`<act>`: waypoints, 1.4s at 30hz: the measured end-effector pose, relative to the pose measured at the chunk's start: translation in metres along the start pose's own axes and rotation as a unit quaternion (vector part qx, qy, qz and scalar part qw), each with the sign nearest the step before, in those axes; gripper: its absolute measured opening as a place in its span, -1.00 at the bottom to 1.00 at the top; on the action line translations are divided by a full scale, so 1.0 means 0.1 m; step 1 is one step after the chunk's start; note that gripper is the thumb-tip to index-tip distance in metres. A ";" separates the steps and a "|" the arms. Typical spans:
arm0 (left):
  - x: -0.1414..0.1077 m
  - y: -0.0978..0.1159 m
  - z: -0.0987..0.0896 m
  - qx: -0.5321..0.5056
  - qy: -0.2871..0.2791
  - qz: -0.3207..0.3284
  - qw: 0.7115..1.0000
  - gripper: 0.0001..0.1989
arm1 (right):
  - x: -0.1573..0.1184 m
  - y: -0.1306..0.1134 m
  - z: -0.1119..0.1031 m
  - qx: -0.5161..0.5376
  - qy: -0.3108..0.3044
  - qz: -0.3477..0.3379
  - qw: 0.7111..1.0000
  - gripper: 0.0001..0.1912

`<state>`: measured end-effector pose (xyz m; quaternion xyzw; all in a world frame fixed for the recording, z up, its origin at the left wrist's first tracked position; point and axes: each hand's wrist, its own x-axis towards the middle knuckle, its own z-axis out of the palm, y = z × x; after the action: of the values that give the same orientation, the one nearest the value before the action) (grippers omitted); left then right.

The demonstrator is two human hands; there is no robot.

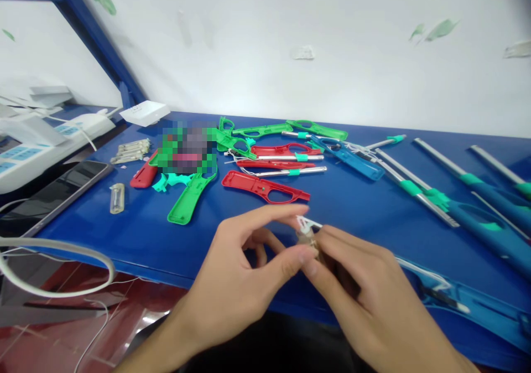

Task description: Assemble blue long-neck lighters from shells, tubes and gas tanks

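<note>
Near the table's front edge, my left hand and my right hand meet at the fingertips. Between them is a small clear lighter gas tank, mostly covered by the fingers. A white fitting with a thin white tube sticks out at its top. My left index finger rests against that fitting, while both thumbs press on the tank from the near side. Just beyond lies a red lighter handle half. To the right of my right hand is a blue handle half with a white tube and a black part.
Green handle halves and metal lighter rods lie farther back. Blue lighters fill the right side. Another clear tank, a phone, a power strip and a white box are at left.
</note>
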<state>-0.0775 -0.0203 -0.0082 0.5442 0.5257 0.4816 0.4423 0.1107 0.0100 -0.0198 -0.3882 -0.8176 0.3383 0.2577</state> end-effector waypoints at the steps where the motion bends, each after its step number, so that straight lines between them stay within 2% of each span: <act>1: 0.01 0.00 -0.01 -0.009 -0.015 -0.009 1.000 -0.75 | 0.00 0.00 0.00 -0.002 0.003 -0.004 1.000 -0.78; 3: 0.03 0.00 -0.02 -0.024 -0.032 -0.015 0.999 -0.87 | 0.00 -0.01 0.00 -0.009 0.009 -0.005 1.000 -0.81; 5: 0.04 0.00 -0.02 -0.044 -0.027 -0.012 0.999 -0.90 | 0.01 -0.02 -0.01 0.005 0.028 0.011 1.000 -0.85; 10: 0.05 0.01 -0.01 -0.107 -0.032 -0.025 0.993 -0.85 | 0.03 -0.03 -0.06 0.085 0.163 0.044 0.982 -0.87; 12: 0.04 0.01 -0.01 -0.101 -0.045 -0.028 0.994 -0.89 | 0.03 -0.03 -0.08 0.084 0.181 0.040 0.979 -0.86; 14: 0.04 0.02 -0.01 -0.071 -0.055 -0.017 0.996 -0.92 | 0.02 -0.03 -0.08 0.085 0.175 0.032 0.980 -0.83; 19: 0.03 0.01 -0.01 -0.005 -0.076 0.007 0.997 -0.86 | 0.02 -0.04 -0.05 0.081 0.178 0.025 0.980 -0.86; 26: 0.02 0.00 -0.01 0.045 -0.051 0.038 0.997 -0.83 | 0.03 -0.04 -0.03 0.071 0.171 0.025 0.982 -0.86; 33: 0.02 0.00 -0.01 0.032 -0.064 0.022 0.997 -0.81 | 0.05 -0.05 -0.03 0.091 0.152 0.036 0.984 -0.87; 42: 0.03 -0.02 -0.01 0.057 -0.077 0.040 0.995 -0.79 | 0.05 0.03 -0.03 0.109 0.125 0.054 0.985 -0.95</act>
<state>-0.0790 -0.0175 -0.0101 0.6247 0.4945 0.4246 0.4300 0.1113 0.0159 -0.0193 -0.4407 -0.7150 0.3876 0.3799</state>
